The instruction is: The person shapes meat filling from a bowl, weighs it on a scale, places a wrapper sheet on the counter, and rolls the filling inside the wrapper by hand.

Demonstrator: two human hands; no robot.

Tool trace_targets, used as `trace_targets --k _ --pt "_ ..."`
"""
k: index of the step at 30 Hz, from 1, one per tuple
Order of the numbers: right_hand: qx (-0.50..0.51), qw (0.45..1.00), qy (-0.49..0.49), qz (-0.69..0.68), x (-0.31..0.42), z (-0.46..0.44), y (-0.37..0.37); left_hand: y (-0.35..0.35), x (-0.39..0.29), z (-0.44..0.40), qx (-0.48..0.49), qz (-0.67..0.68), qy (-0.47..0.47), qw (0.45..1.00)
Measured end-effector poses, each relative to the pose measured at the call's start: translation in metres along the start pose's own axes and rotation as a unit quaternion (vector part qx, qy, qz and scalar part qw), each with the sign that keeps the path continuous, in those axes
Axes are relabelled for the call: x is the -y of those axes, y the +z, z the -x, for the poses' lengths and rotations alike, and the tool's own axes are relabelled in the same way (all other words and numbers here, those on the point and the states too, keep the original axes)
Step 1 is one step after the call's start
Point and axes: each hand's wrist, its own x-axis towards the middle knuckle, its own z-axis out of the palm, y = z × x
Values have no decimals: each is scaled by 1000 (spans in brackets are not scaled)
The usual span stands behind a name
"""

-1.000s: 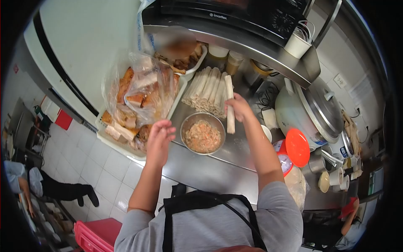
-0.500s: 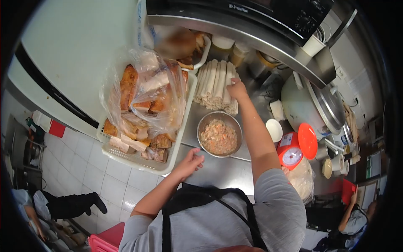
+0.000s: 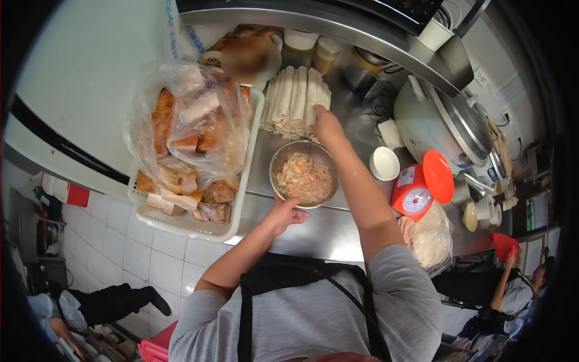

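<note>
Pale uncooked spring rolls (image 3: 292,99) are stacked in a neat pile on the steel counter. My right hand (image 3: 327,128) reaches to the pile's right side, its fingers bent against a roll at the edge. Below the pile stands a round metal bowl (image 3: 330,192) with a chunky filling (image 3: 303,179) of pale meat and orange bits. My left hand (image 3: 284,216) is at the bowl's near rim with fingers extended and nothing in them; whether it presses on the rim is hard to tell.
At left, a white plastic basket (image 3: 238,208) holds roasted meat (image 3: 166,117) under clear plastic. A red scale (image 3: 412,192), white cup (image 3: 384,163) and large lidded pot (image 3: 416,123) stand right. Above hangs a black-and-steel appliance (image 3: 338,30). Other people (image 3: 522,283) are at both lower sides.
My left hand has come up to the bowl's near rim. My right hand has shifted toward the near end of the roll pile. The whole view has shifted slightly.
</note>
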Motion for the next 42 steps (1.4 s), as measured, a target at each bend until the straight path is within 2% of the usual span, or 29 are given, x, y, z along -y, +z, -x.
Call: trace_targets --k 7,10,13,16,19,22,25,28,31,32,38,42 --pt "-19 996 -80 -47 -4 22 -10 7 3 0 -6 19 15 1000" --pt "205 972 -65 -95 -7 65 -24 10 7 -4 -14 20 39 999" --pt "102 980 -165 -37 -35 93 7 25 12 1 -40 -25 67 997" --pt "104 979 -150 -92 -46 110 13 45 8 6 -67 -67 77 993" --pt "117 975 -180 -54 -51 130 11 55 9 3 -75 -66 83 992" --pt "97 975 -191 55 -53 146 13 58 9 -7 -64 -53 65 994" --pt "53 971 -219 85 -64 154 10 59 17 -11 -45 -57 61 995" --pt "164 983 -52 -59 -69 140 -12 64 23 -8 -41 -77 84 993" --pt "108 986 -48 -121 -75 127 -38 65 24 -7 -44 -76 73 993" --pt "91 989 -63 -100 -71 126 -45 64 25 -7 -44 -77 74 993" --pt "98 991 -92 -20 -57 122 -34 67 22 -4 -65 -91 80 990" --pt "132 988 -42 -66 -45 114 -19 66 21 -2 -59 -84 64 993"
